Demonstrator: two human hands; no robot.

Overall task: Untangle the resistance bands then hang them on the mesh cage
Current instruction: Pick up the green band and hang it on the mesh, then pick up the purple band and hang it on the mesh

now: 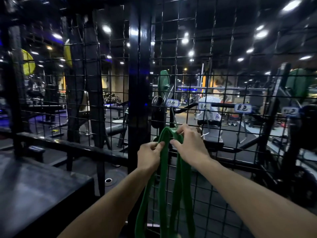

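Your two bare forearms reach in from 5 and 7 o'clock toward the centre of the view. Between them hang green resistance bands [180,186], flat, wide, matte strips whose long loops drop past the bottom edge at 6 o'clock. Your left hand [148,156] pinches the left strand with curled fingers and thumb. Your right hand [189,145], just right of it, curls over the top of the loops, fingertips pressing the folded green edge. The top of the bands arches just above centre, against the black mesh cage [231,69], whose wire grid fills the view from 12 to 3 o'clock. Whether the loop rests on a hook, you cannot tell. Small white labels [242,108] with handwriting hang on the mesh at 2 o'clock. A black padded box [34,189] sits at 8 o'clock. Beyond the mesh stand gym machines under ceiling lights.
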